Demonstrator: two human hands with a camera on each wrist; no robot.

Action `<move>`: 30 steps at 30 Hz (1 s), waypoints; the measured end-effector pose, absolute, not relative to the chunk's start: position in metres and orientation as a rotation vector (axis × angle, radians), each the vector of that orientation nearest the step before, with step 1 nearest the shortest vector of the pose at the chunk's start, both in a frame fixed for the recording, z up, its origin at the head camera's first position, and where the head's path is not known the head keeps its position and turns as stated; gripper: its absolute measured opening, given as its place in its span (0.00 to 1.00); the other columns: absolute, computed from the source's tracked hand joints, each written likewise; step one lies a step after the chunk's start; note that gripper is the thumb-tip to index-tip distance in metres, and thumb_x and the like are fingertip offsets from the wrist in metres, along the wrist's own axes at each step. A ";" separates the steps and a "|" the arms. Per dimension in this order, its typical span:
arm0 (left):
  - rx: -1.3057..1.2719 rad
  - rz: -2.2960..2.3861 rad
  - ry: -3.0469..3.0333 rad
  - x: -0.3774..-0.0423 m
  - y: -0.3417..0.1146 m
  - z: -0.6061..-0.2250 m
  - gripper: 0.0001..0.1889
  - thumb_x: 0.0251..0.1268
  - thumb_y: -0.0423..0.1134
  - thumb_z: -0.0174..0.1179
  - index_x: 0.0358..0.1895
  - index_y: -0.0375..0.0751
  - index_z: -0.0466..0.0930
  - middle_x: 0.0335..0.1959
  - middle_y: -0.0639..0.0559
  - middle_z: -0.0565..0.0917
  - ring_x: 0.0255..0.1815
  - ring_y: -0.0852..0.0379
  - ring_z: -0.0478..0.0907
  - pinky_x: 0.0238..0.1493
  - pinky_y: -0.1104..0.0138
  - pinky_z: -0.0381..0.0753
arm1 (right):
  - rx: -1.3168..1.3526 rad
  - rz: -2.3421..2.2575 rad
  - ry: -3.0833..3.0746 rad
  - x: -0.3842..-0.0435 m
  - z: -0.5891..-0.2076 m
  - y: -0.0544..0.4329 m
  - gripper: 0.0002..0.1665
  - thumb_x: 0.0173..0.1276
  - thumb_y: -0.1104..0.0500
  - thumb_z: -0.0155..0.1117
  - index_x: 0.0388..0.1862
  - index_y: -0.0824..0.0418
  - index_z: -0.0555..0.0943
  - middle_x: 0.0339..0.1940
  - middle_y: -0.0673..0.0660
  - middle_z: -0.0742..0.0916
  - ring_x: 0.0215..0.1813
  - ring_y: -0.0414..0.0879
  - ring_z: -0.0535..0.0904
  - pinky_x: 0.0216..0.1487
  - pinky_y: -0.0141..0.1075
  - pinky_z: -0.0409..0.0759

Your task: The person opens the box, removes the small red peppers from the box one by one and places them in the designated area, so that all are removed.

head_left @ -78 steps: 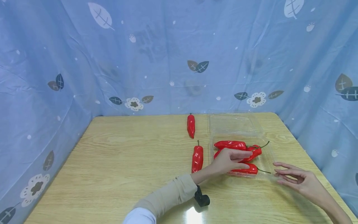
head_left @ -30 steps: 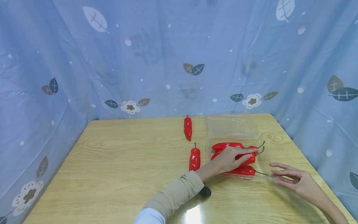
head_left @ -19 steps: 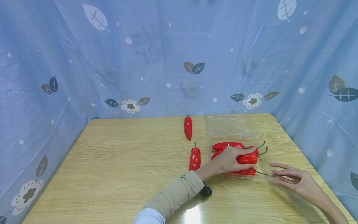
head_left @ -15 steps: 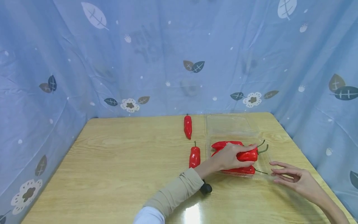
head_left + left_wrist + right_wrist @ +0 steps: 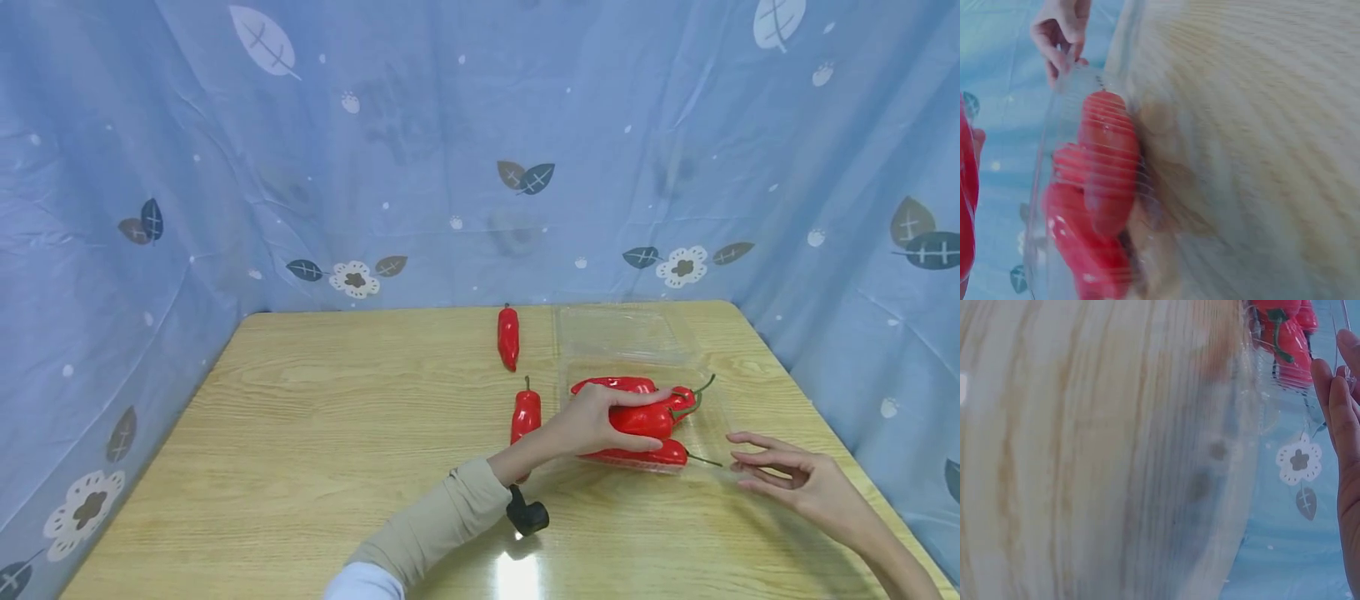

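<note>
My left hand [image 5: 588, 421] reaches over the clear plastic container [image 5: 715, 429] and grips a red pepper [image 5: 643, 421] with a green stem, thumb on the near side, fingers on the far side. In the left wrist view, that pepper [image 5: 967, 194] shows at the left edge. Other red peppers lie in the container: one behind [image 5: 622, 383], one in front [image 5: 663, 452], another partly hidden under the held one. At the container's right edge, my right hand [image 5: 795, 479] pinches the clear rim between thumb and fingers, seen close in the right wrist view.
The container's clear lid [image 5: 622, 332] lies folded back behind it. To its left on the wooden table [image 5: 337, 433] lie two red peppers, one farther back [image 5: 508, 337] and one nearer [image 5: 526, 417]. A black device [image 5: 527, 512] sits below my left wrist. A blue curtain [image 5: 420, 150] surrounds the table.
My left hand came down onto the pepper, took hold of it, and has now shifted it left, uncovering another pepper behind. My right hand has stayed at the container's edge.
</note>
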State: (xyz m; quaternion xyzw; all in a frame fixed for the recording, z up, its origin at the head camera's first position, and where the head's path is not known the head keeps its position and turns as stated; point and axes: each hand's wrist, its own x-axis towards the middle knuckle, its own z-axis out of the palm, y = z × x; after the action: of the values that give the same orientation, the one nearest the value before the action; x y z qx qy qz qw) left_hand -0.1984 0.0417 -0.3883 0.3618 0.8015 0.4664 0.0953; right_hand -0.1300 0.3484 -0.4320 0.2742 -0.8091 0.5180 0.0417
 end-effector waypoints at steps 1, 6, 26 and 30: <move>1.052 1.412 2.345 -0.198 0.037 -0.389 0.33 0.55 0.43 0.71 0.67 0.58 0.71 0.57 0.59 0.79 0.49 0.72 0.71 0.41 0.80 0.76 | 0.842 1.586 -2.473 -0.131 -0.432 0.348 0.18 0.50 0.84 0.64 0.43 0.80 0.81 0.60 0.46 0.81 0.52 0.37 0.82 0.41 0.27 0.81; 0.905 1.546 2.274 -0.195 0.013 -0.393 0.33 0.55 0.44 0.71 0.67 0.61 0.70 0.59 0.61 0.77 0.52 0.70 0.70 0.40 0.75 0.78 | 0.876 1.549 -2.466 -0.131 -0.433 0.348 0.20 0.50 0.84 0.64 0.44 0.78 0.81 0.60 0.47 0.80 0.52 0.36 0.81 0.42 0.26 0.81; 0.100 2.143 2.261 -0.194 -0.094 -0.402 0.28 0.61 0.46 0.65 0.66 0.55 0.72 0.54 0.46 0.80 0.49 0.53 0.78 0.44 0.63 0.82 | 0.716 1.405 -2.561 -0.128 -0.432 0.343 0.18 0.49 0.80 0.68 0.42 0.76 0.82 0.58 0.39 0.80 0.49 0.35 0.82 0.39 0.27 0.81; -0.156 2.253 2.271 -0.201 -0.108 -0.408 0.30 0.59 0.47 0.67 0.66 0.50 0.72 0.55 0.45 0.80 0.52 0.51 0.78 0.48 0.61 0.81 | 0.704 1.390 -2.561 -0.126 -0.433 0.344 0.18 0.49 0.81 0.68 0.41 0.76 0.83 0.57 0.39 0.80 0.48 0.34 0.82 0.39 0.27 0.81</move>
State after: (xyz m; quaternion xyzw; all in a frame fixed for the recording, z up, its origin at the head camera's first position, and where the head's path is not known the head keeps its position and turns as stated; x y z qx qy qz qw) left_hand -0.2006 -0.1076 -0.4083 -0.0488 0.7088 0.7031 -0.0304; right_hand -0.1262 0.3436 -0.4334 0.2342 -0.8521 0.4624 0.0719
